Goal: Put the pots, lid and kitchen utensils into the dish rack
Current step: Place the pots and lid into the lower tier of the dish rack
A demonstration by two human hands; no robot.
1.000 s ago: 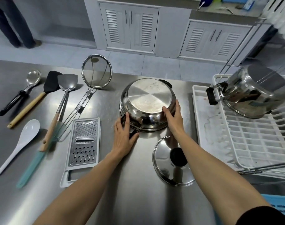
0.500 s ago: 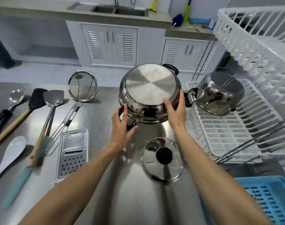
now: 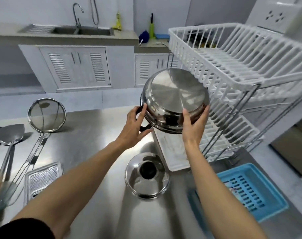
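An upside-down steel pot (image 3: pixel 174 99) is held in the air, tilted, just left of the white two-tier dish rack (image 3: pixel 236 66). My left hand (image 3: pixel 134 128) grips its black handle on the left side. My right hand (image 3: pixel 193 125) holds the pot's rim on the right, fingers curled around it. The pot covers the left part of the rack's lower tier (image 3: pixel 233 135). A steel lid (image 3: pixel 146 176) with a black knob lies on the steel counter (image 3: pixel 88 140) below the pot. The other pot is hidden from view.
On the counter at left lie a round mesh strainer (image 3: pixel 47 114), a steel spatula (image 3: pixel 9 133), a flat grater (image 3: pixel 43 176) and more utensil handles at the edge. A blue slotted basket (image 3: pixel 250 190) sits at right. The rack's white drip tray (image 3: pixel 171 152) juts toward the lid.
Both hands have lifted the pot off the counter and carried it up and to the right, close to the rack. The view has tilted upward.
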